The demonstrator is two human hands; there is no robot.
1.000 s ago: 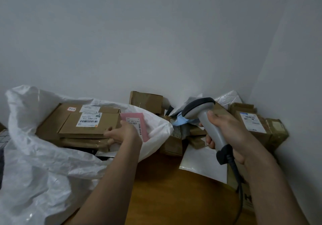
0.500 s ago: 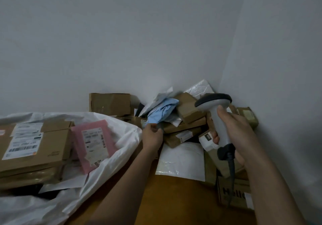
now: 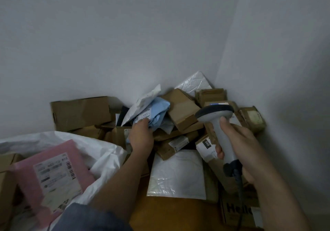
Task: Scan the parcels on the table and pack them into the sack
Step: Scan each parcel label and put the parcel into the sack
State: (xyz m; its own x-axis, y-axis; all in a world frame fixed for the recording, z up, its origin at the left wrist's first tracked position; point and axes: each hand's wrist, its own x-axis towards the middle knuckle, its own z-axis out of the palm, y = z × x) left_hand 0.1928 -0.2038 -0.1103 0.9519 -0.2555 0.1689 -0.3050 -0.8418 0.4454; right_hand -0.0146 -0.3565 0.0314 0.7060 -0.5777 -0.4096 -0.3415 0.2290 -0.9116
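Note:
A heap of parcels fills the table's far corner. On top of it lies a light blue soft parcel (image 3: 157, 112) with a white label. My left hand (image 3: 141, 136) reaches into the heap and its fingers lie on the blue parcel at the label; whether they hold it I cannot tell. My right hand (image 3: 239, 145) grips a grey handheld scanner (image 3: 217, 119), head toward the heap, cable hanging down. The white sack (image 3: 100, 150) lies open at lower left. A pink parcel (image 3: 53, 173) with a label rests in its mouth on brown boxes.
Brown boxes (image 3: 182, 109) and a bigger carton (image 3: 80, 112) stand against the grey wall. A white bubble mailer (image 3: 176, 175) lies flat on the wooden table (image 3: 175, 214). A box printed "Hello" (image 3: 237, 211) sits at lower right. The side wall is close on the right.
My left hand let go of the pink parcel in the sack, crossed right and reached up onto the blue parcel. The view swung right toward the heap. The scanner stays in my right hand.

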